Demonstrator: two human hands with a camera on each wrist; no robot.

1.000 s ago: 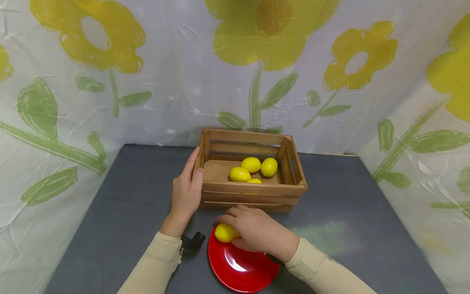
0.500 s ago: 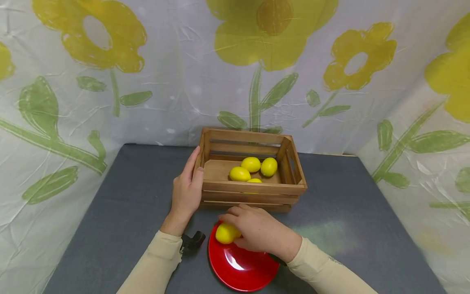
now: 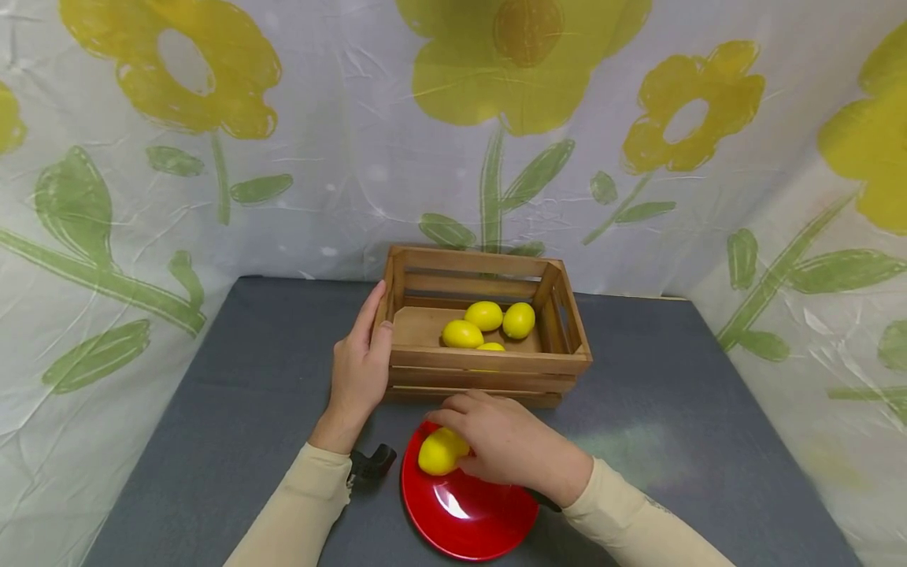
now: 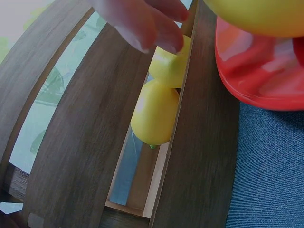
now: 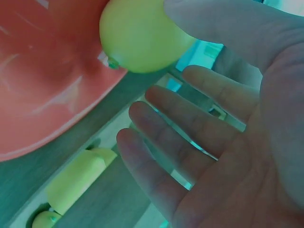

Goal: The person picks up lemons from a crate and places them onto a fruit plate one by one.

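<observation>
With right grip [image 3: 499,441] spread apart, touching lemon [image 3: 439,453] over red plate [image 3: 475,529].
With left grip [image 3: 358,372] straight-fingered, resting against wooden crate [image 3: 478,381].

Soft, fairly even light fills the head view, leaving white glare on the glossy red round plate [image 3: 471,531] and a pale sheen on the dark grey tabletop [image 3: 638,449]. The left wrist view bows the brown wooden slatted crate [image 4: 95,99], while a teal-green cast tints the right wrist view.

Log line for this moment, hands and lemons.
left hand: touching crate | right hand: at lemon, grip unclear | crate: four lemons visible
</observation>
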